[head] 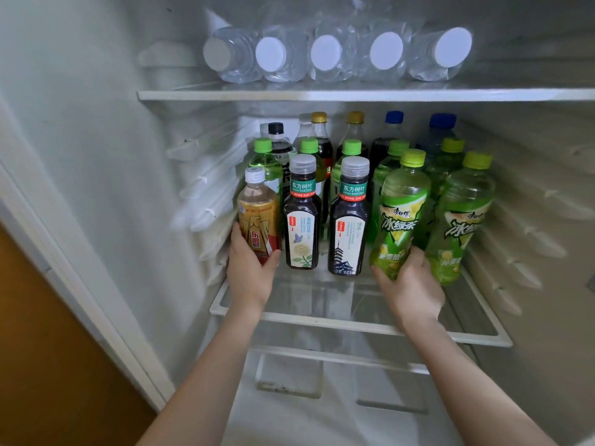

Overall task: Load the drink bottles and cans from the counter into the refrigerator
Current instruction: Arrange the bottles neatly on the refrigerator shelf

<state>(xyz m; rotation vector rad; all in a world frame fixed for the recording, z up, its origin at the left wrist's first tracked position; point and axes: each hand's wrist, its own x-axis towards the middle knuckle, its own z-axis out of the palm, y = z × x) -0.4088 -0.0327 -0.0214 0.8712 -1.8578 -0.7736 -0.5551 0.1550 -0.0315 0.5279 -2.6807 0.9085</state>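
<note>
both forearms reach into the fridge, left hand [249, 268] wrapped round the base of a gold energy drink bottle [257, 214] at the far left of the middle shelf [354, 323], right hand [410, 284] curled round the bottom of a slightly tilted green iced tea bottle [402, 207] between the dark tea bottles [349, 220] and another green one [460, 214]. looks like the placing step for both, front row nearly full. next i'd guess: set them down flat, straighten the green one so it doesn't bump its neighbours, then let go.
</note>
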